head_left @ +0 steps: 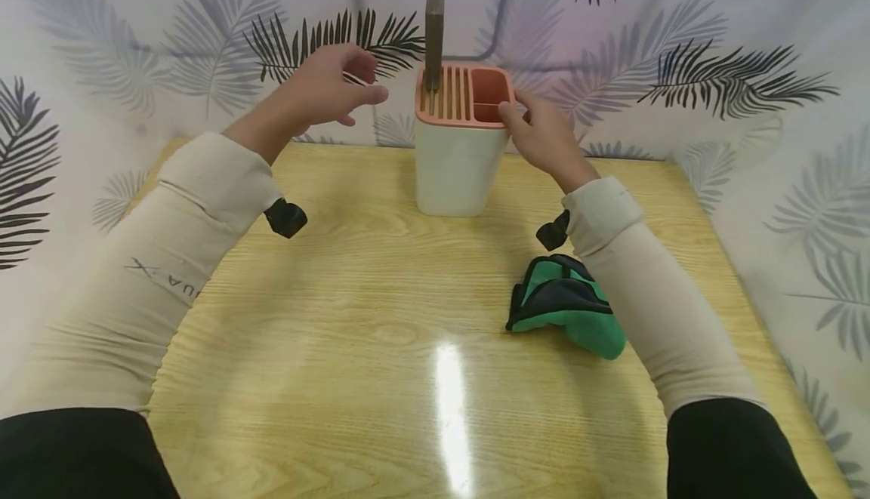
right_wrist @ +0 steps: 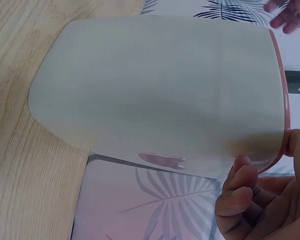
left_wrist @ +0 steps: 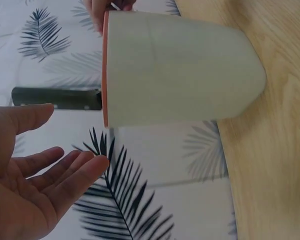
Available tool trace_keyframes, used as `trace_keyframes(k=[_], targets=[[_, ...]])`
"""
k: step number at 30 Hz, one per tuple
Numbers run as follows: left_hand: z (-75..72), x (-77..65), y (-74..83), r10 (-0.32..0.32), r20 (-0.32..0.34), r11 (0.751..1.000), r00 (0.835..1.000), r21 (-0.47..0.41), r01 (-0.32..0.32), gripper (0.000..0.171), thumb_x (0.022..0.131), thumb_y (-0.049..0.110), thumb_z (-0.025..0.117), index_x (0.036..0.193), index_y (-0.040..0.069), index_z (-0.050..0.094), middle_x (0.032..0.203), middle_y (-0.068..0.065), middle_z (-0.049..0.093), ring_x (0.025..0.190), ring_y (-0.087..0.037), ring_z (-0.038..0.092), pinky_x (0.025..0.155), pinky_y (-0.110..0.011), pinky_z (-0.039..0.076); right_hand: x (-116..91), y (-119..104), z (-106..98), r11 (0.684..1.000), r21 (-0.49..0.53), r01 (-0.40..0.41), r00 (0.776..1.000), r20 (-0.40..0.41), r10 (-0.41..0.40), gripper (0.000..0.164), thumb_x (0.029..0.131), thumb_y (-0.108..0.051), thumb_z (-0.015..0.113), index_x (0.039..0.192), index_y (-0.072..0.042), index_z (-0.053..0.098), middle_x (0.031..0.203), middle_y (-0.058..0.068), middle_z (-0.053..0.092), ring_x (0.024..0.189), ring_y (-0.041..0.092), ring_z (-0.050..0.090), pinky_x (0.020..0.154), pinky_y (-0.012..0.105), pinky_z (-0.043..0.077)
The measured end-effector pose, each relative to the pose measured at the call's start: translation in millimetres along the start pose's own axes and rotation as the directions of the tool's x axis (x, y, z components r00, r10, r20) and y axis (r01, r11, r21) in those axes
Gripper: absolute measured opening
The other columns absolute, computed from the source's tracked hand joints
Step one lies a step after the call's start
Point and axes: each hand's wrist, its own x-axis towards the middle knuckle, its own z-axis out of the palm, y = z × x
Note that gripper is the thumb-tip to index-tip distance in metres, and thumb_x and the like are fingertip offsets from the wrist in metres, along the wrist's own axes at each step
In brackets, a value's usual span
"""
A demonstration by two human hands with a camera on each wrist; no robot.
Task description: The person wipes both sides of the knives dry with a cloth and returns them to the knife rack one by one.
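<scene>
A white knife block (head_left: 454, 170) with an orange slotted top stands at the back of the wooden table. A knife with a dark handle (head_left: 433, 38) sits upright in one of its slots, its blade mostly hidden inside. My right hand (head_left: 544, 133) pinches the block's rim at the right corner, thumb on top and fingers against the outer wall (right_wrist: 210, 100). To the left of the block my left hand (head_left: 333, 87) hovers in the air, fingers loosely spread and holding nothing. In the left wrist view this hand (left_wrist: 35, 175) is near the knife handle (left_wrist: 57, 98), apart from it.
A green and black cloth item (head_left: 567, 306), perhaps a glove, lies on the table (head_left: 353, 318) below my right forearm. Behind the table hangs a pale curtain (head_left: 217, 53) with a leaf print. Two open compartments (head_left: 489, 87) fill the right side of the block's top.
</scene>
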Motion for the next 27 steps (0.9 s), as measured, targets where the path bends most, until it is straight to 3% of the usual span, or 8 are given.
trace_keyframes(k=[5, 9, 12, 15, 18, 27], targets=[[-12.4, -12.2, -32.0, -0.027, -0.014, 1.0, 1.0, 0.005, 0.027, 0.058, 0.101, 0.036, 0.056, 0.148, 0.006, 0.041, 0.143, -0.013, 0.048, 0.123, -0.026, 0.056, 0.08, -0.029, 0.061, -6, 2, -1, 1.0, -0.002, 0.005, 1.0, -0.002, -0.005, 0.064, 0.104, -0.057, 0.033, 0.154, -0.016, 0.039, 0.079, 0.006, 0.054, 0.067, 0.02, 0.047, 0.057, 0.033, 0.041], [-23.9, -23.4, -61.6, -0.084, -0.004, 0.996, 0.996, -0.005, 0.084, 0.061, 0.101, 0.037, 0.054, 0.149, 0.004, 0.038, 0.147, -0.018, 0.044, 0.124, -0.03, 0.054, 0.081, -0.032, 0.062, -14, 3, -2, 1.0, -0.015, -0.004, 1.0, 0.005, 0.004, 0.068, 0.103, -0.059, 0.033, 0.149, -0.011, 0.045, 0.088, 0.011, 0.056, 0.073, 0.025, 0.05, 0.062, 0.036, 0.042], [-31.6, -32.9, -84.8, -0.136, 0.022, 0.991, 0.99, -0.003, 0.136, 0.064, 0.102, 0.038, 0.052, 0.152, 0.002, 0.034, 0.152, -0.022, 0.042, 0.128, -0.036, 0.051, 0.085, -0.038, 0.062, -21, 4, -2, 0.999, -0.047, 0.016, 1.0, 0.007, -0.016, 0.07, 0.103, -0.059, 0.034, 0.148, -0.008, 0.046, 0.076, 0.008, 0.054, 0.064, 0.023, 0.048, 0.056, 0.035, 0.04], [-37.7, -41.5, -107.4, -0.19, 0.057, 0.982, 0.98, -0.008, 0.191, 0.067, 0.103, 0.039, 0.051, 0.153, 0.0, 0.031, 0.155, -0.025, 0.038, 0.132, -0.041, 0.048, 0.083, -0.035, 0.062, -28, 5, 0, 0.995, -0.07, 0.07, 0.998, 0.011, -0.069, 0.066, 0.104, -0.056, 0.037, 0.15, -0.01, 0.044, 0.061, 0.004, 0.047, 0.052, 0.02, 0.042, 0.049, 0.033, 0.036], [-41.7, -47.6, -124.9, -0.237, 0.083, 0.971, 0.968, -0.01, 0.238, 0.069, 0.103, 0.041, 0.049, 0.153, -0.002, 0.03, 0.157, -0.026, 0.034, 0.133, -0.044, 0.047, 0.08, -0.033, 0.062, -36, 6, 3, 0.992, -0.076, 0.096, 0.995, 0.032, -0.094, 0.063, 0.104, -0.054, 0.041, 0.148, -0.01, 0.047, 0.057, 0.002, 0.044, 0.048, 0.019, 0.039, 0.047, 0.033, 0.035], [-50.1, -65.3, -165.4, -0.342, 0.125, 0.94, 0.931, 0.032, 0.34, 0.066, 0.105, 0.037, 0.043, 0.151, -0.009, 0.029, 0.155, -0.033, 0.03, 0.131, -0.049, 0.046, 0.079, -0.038, 0.063, -64, 9, 13, 0.988, -0.157, 0.006, 0.988, 0.151, 0.018, 0.078, 0.101, -0.061, 0.041, 0.15, -0.001, 0.041, 0.077, 0.009, 0.061, 0.063, 0.022, 0.054, 0.062, 0.035, 0.045]])
